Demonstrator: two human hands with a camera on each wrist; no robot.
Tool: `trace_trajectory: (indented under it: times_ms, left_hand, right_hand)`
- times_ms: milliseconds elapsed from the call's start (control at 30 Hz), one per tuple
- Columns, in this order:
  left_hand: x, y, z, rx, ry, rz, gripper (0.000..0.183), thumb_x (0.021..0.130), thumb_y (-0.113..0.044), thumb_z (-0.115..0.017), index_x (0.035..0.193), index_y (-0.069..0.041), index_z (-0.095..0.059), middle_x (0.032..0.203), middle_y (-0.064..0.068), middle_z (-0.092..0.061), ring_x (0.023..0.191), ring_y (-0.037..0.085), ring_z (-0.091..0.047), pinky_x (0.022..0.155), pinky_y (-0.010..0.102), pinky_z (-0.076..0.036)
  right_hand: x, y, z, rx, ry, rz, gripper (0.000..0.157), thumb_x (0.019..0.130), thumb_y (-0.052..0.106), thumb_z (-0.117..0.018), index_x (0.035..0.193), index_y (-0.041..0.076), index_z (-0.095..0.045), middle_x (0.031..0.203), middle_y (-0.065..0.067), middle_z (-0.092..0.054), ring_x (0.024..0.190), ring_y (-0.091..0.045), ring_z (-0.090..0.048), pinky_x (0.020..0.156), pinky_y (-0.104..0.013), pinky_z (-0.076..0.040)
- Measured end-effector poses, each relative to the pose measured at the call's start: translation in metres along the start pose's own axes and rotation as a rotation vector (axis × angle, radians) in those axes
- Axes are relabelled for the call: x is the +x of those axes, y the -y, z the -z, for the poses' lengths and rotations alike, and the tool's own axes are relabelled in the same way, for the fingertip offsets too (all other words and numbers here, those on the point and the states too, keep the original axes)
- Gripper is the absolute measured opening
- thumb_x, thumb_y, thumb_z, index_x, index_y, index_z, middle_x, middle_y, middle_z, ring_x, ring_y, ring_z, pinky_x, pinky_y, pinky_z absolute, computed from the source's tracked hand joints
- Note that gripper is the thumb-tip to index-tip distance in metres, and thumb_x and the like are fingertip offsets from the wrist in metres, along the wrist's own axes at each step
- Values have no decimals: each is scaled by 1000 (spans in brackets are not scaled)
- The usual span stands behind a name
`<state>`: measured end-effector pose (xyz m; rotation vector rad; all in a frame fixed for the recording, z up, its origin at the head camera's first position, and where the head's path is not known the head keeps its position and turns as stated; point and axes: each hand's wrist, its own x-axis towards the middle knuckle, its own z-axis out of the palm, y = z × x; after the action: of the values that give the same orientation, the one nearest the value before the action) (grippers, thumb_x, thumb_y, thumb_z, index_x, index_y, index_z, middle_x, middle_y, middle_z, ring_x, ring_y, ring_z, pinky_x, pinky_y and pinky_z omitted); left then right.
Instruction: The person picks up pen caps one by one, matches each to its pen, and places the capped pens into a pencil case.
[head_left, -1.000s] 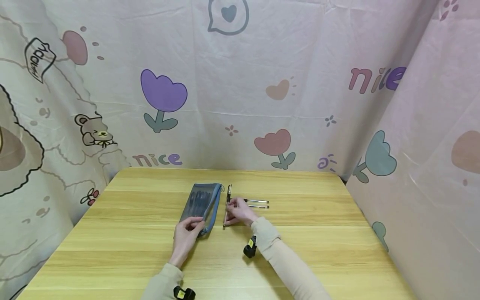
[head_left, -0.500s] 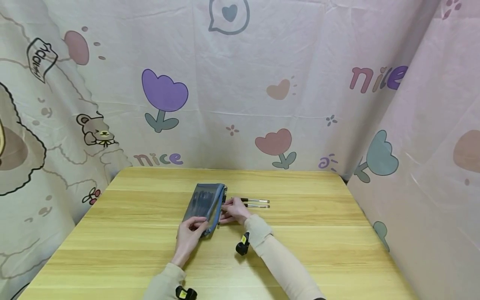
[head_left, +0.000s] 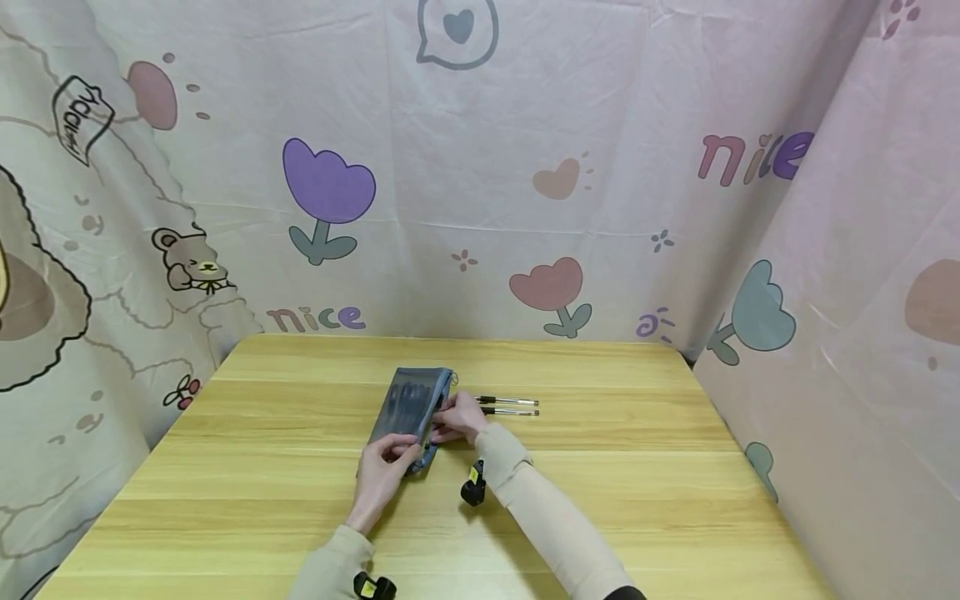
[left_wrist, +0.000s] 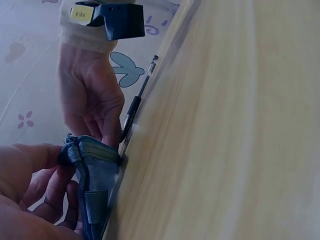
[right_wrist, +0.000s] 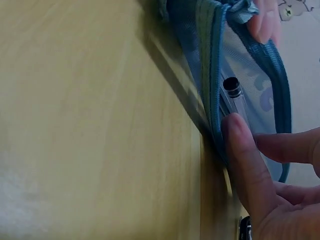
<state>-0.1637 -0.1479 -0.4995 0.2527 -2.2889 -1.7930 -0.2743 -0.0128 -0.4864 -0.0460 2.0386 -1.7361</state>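
Observation:
A blue see-through mesh zip pouch with several dark pens inside lies on the table, its zipped mouth facing right. At the near corner, my left hand pinches the pouch's edge; in the left wrist view its thumb and fingers grip the rim. My right hand reaches into the mouth from the right. The right wrist view shows a clear pen with a black end between the thumb and forefinger, lying inside the parted zip. Most of that pen is hidden by the fingers.
Two black-and-clear pens lie side by side on the wooden table, just right of my right hand. Printed curtains close off the back and both sides. Each wrist carries a small black camera.
My right hand has moved left, carrying the pen from beside the pouch into its mouth. The pouch has shifted slightly right, and my left hand has stayed on its edge.

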Motion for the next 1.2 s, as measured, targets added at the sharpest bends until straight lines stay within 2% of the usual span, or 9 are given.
trace_trajectory:
  times_ms: [200,300,467,600,733,867,933,1100,1200]
  left_hand:
    - [3,8,0,-25,-1,-9,19,88,-5,-75,104,5,-74,88,18,-73,69,0,-57,64,15,-46]
    - [3,11,1,-26,2,-14,19,88,-7,-76,104,4,-74,88,16,-73,69,0,-57,64,15,-46]
    - [3,11,2,-10,0,-27,19,89,-6,-75,104,6,-73,86,16,-73,68,-2,-57,63,15,-45]
    - [4,12,1,-29,-3,-20,19,88,-6,-76,104,5,-74,87,17,-73,68,-1,-57,63,15,-46]
    - [4,14,2,-46,-3,-13,20,88,-5,-76,105,5,-74,88,19,-73,68,0,-58,64,15,-46]
    - [5,16,3,-31,0,-18,20,88,-5,-75,105,5,-74,86,17,-72,69,0,-58,64,16,-46]
    - [5,16,4,-27,-1,-20,18,88,-4,-75,104,4,-74,85,14,-72,69,0,-58,64,16,-47]
    - [4,15,4,-23,-8,-17,14,88,-3,-74,101,1,-76,81,9,-69,69,2,-58,64,17,-47]
    - [4,15,3,-14,-4,-23,14,89,-3,-74,102,1,-76,81,9,-69,69,2,-57,64,18,-47]
  right_hand:
    - [1,2,-4,-16,-26,23,8,89,-9,-65,92,-6,-59,76,-18,-68,52,-16,-65,62,-32,-62]
    - [0,1,-3,-23,-10,43,11,89,-8,-65,100,-9,-61,80,-22,-71,54,-15,-67,63,-32,-62]
    - [-7,-6,8,-6,54,103,27,93,-5,-64,117,-14,-60,98,-27,-72,65,-17,-72,68,-32,-63]
    - [-14,-14,26,-44,70,197,30,95,-4,-61,123,-16,-59,106,-29,-68,75,-26,-75,70,-33,-63]
    - [-18,-20,49,-246,16,338,29,94,-2,-64,120,-12,-63,105,-27,-69,80,-28,-72,69,-29,-61]
    - [-21,-23,74,-503,-75,428,27,90,3,-70,116,-5,-68,103,-18,-71,83,-22,-67,72,-25,-56]
    - [-23,-24,85,-574,-104,443,28,89,3,-71,116,-4,-68,104,-17,-71,85,-23,-66,76,-30,-57]
    - [-23,-27,102,-744,-160,548,28,84,3,-74,111,-4,-69,102,-13,-67,91,-22,-63,86,-37,-55]
    - [-21,-29,106,-798,-174,557,24,84,2,-75,106,-4,-70,100,-12,-65,91,-23,-62,88,-40,-55]
